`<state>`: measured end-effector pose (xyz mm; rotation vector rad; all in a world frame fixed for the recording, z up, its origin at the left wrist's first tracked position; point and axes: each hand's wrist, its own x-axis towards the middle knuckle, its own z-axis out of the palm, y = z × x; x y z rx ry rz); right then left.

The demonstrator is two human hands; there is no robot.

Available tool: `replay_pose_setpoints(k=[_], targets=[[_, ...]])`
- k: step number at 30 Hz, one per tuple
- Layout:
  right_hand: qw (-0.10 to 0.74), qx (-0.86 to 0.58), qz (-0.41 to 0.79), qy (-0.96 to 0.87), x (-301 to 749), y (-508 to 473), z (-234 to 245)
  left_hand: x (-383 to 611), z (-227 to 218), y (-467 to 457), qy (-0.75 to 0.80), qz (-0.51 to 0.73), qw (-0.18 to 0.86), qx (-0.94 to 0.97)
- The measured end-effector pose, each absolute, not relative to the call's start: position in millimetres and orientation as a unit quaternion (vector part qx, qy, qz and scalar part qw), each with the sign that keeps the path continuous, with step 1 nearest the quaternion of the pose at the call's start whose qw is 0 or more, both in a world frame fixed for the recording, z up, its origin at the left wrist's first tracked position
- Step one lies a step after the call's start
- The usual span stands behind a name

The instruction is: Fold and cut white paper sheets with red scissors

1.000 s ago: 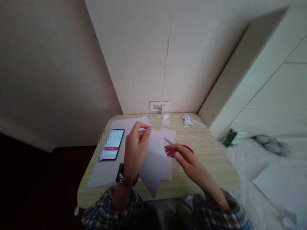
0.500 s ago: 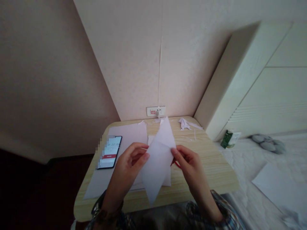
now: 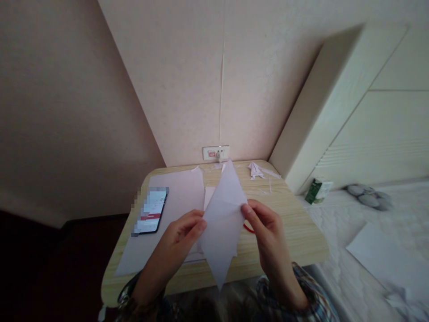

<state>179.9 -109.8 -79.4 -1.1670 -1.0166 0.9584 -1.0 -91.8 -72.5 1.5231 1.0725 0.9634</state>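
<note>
A white paper (image 3: 224, 219) is held up over the near half of the desk (image 3: 296, 237), between the two hands. It is shaped as a long, slim diamond, with one sharp tip pointed toward the wall (image 3: 174, 80) and the other toward the person, reaching past the desk's near edge in this view. Its face is plain and matt, with no print to be made out; its edges look straight, and a faint line is seen across its upper middle. How many layers it is made of cannot be told.

At its left corner, the paper is pinched by the left hand (image 3: 183, 235), with the thumb and forefinger brought close together on the edge. At its right corner, it is gripped by the right hand (image 3: 266, 228), with the thumb laid on the near face and the other fingers curled behind; no gap is left on either side beyond the paper's thickness.

Beneath it, a smaller sheet (image 3: 209, 193) is partly covered. Just beside the right hand, a red loop (image 3: 248, 227) is partly hidden. To the left, a large sheet (image 3: 182, 192) is spread, with a phone (image 3: 154, 209) laid on it, partly blurred out. Near the desk's far right corner, a small folded paper figure (image 3: 255, 171) is placed among thin strips. Farther right, a green-and-white box (image 3: 318, 191) is stood on the bed (image 3: 335, 232).
</note>
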Motion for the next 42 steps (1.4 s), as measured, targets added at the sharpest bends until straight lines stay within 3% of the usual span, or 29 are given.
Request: replay_pose_setpoints(k=[9,25,32,42], targets=[[0.613,-0.503,0.443,-0.417,179,-112,-82,4,-69,-100,0.482,0.367,0.633,0.482],[0.611,-0.466,0.502,-0.396,181,-112,-86,5,-68,-103,0.480,0.452,0.623,0.421],[0.650,-0.446,0.516,-0.336,179,-106,-98,10,-71,-102,0.456,0.475,0.638,0.399],[0.612,-0.490,0.500,-0.368,180,-104,-107,11,-78,-95,0.452,0.495,0.658,0.344]])
